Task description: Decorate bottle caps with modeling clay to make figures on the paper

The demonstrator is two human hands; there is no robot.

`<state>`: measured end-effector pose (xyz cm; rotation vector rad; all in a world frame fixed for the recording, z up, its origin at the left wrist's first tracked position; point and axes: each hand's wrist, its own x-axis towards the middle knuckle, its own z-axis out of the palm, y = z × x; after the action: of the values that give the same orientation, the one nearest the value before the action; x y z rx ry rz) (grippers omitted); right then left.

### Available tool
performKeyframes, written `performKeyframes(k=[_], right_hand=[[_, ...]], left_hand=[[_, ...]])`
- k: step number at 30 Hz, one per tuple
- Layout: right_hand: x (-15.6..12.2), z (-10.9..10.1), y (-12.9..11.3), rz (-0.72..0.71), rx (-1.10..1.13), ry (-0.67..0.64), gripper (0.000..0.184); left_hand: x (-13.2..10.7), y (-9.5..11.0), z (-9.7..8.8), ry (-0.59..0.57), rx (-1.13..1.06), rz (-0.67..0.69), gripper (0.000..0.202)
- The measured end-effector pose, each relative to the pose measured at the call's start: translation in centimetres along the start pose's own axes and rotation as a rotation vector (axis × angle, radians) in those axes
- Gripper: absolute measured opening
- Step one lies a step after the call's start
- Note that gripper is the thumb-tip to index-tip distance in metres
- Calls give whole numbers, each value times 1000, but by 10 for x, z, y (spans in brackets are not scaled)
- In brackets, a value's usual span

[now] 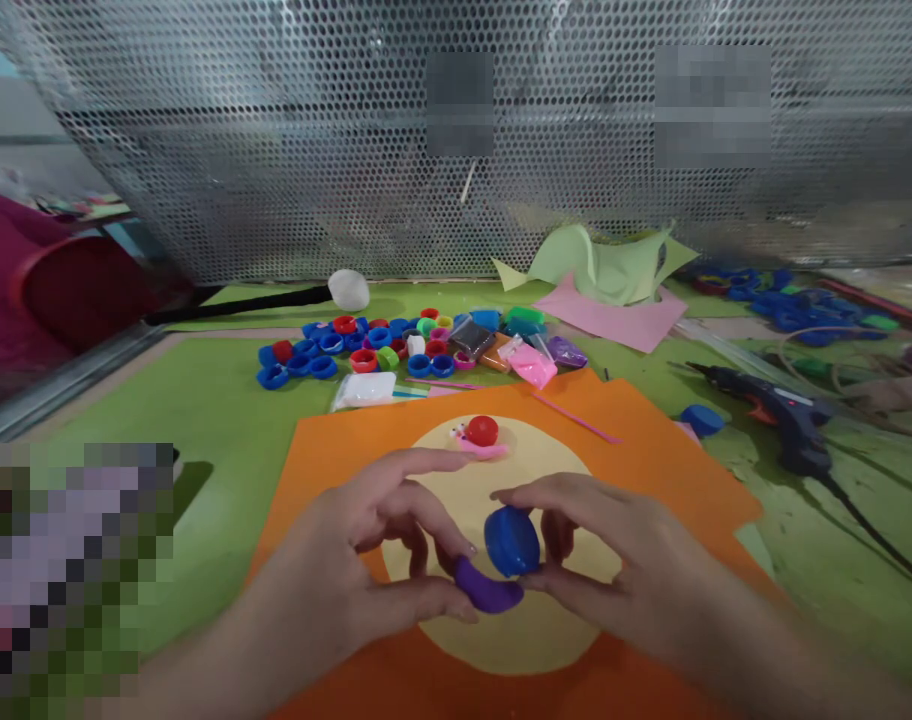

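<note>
Between thumb and fingers, my left hand [396, 540] pinches one end of a curved piece of purple clay [490, 587]. My right hand [606, 550] grips a blue bottle cap [511, 541] by its edge, just above the clay. Cap and clay look close together; whether they touch is hard to tell. Under both hands lies a pale yellow paper circle [493, 640] on an orange sheet [321, 460]. Farther up the circle sits a small snail figure with a pink clay body [486, 452] and a red cap [483, 431] as its shell.
Behind the sheet are many loose bottle caps [328, 345] and bagged clay [532, 362]. A glue gun [786, 420] with its cord lies at right, near a blue cap [702, 419]. Green and pink paper scraps [613, 320] rest by the perforated metal panel [313, 150].
</note>
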<state>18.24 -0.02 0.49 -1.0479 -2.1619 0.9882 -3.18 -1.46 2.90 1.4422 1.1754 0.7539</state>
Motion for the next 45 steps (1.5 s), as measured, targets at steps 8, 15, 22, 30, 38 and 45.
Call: performKeyframes(k=[8,15,22,30,38,45], right_hand=[[-2,0,-1,-45,9,-11,33],[-1,-1,-5,21,31,-49,34],[1,-2,-4,11,10,-37,28],[0,0,-5,21,18,-39,27],[-2,-2,-7,46,32,-91,27],[-1,-2,-7,24,61,-62,27]], left_hand=[[-3,4,0,49,108,13,54],[-4,4,1,39,70,-9,53],[-4,7,1,69,152,17,52],[-3,3,-4,100,301,125,48],[-2,3,-4,89,287,104,47],[-2,1,-5,92,183,138,49]])
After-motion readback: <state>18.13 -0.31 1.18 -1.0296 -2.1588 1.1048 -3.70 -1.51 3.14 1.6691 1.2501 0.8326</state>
